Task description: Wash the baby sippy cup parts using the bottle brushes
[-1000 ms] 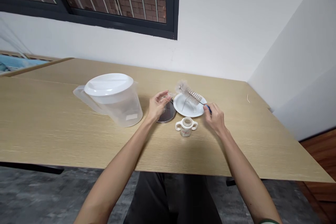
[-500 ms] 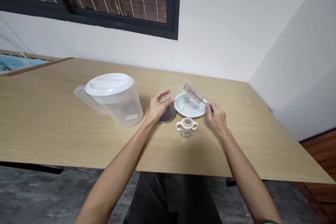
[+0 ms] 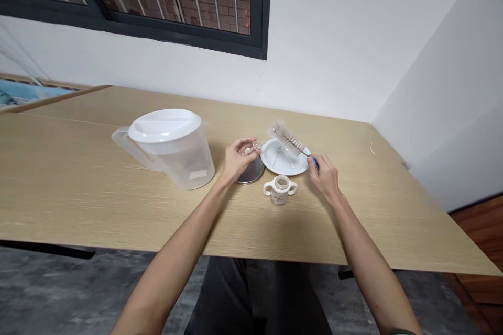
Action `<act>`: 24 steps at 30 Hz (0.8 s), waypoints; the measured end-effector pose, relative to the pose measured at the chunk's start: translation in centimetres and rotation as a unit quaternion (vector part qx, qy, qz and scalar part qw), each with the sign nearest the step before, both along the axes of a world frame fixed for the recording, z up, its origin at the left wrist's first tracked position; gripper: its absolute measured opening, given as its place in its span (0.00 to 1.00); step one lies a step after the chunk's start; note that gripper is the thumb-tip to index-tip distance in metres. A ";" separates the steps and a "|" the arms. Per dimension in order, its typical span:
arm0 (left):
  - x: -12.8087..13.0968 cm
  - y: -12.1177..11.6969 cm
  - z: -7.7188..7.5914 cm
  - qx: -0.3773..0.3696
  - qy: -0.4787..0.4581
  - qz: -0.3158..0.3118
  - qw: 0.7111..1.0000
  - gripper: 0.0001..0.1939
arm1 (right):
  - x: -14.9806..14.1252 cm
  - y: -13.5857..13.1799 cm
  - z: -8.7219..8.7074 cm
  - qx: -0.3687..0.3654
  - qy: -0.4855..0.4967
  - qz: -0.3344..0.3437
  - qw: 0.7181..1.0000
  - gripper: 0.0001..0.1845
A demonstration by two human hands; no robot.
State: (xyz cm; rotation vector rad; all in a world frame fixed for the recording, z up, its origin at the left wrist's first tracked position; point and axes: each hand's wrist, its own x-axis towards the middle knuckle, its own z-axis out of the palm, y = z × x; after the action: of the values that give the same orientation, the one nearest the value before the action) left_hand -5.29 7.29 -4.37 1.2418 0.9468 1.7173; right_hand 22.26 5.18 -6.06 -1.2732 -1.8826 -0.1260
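In my right hand [image 3: 324, 172] is a bottle brush [image 3: 291, 140], gripped by its blue handle, with the pale bristles slanting up and left over a white dish [image 3: 271, 165]. My left hand [image 3: 238, 159] is closed on a small clear plastic piece [image 3: 258, 145], whose exact kind I cannot make out. That hand hovers over a dark round metal-rimmed lid or pan [image 3: 249, 174], partly hiding it. Thin small items, one of them a fine wire-like stick, lie in the dish. Nearer to me stands an uncapped baby bottle [image 3: 279, 196] with two cream handles.
A translucent pitcher [image 3: 181, 165] with a white lid stands on the left of the wooden table [image 3: 118, 209]. A thin white strip [image 3: 372, 148] lies far right. The wall and a barred window [image 3: 176, 0] bound the table's back.
My left hand has shifted its fingers slightly around the clear piece. The brush in my right hand is nearly where it was.
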 end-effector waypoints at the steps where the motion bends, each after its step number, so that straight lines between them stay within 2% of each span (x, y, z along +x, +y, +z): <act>1: 0.0 0.0 0.0 0.004 0.002 -0.001 1.000 0.25 | 0.0 0.0 0.0 0.000 -0.001 0.000 1.000 0.17; 13: -0.4 0.1 0.0 0.004 0.031 0.008 0.999 0.24 | -0.1 -0.2 0.1 -0.003 0.003 0.005 1.000 0.18; 24: -0.4 -0.3 0.3 -0.027 0.056 0.012 0.998 0.26 | -0.1 -0.1 0.1 0.003 0.005 0.013 1.000 0.17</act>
State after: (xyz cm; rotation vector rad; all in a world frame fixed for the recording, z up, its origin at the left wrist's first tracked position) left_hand -5.69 7.03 -4.03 1.3061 1.0702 1.6440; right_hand 22.19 5.04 -5.95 -1.2430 -1.8873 -0.1114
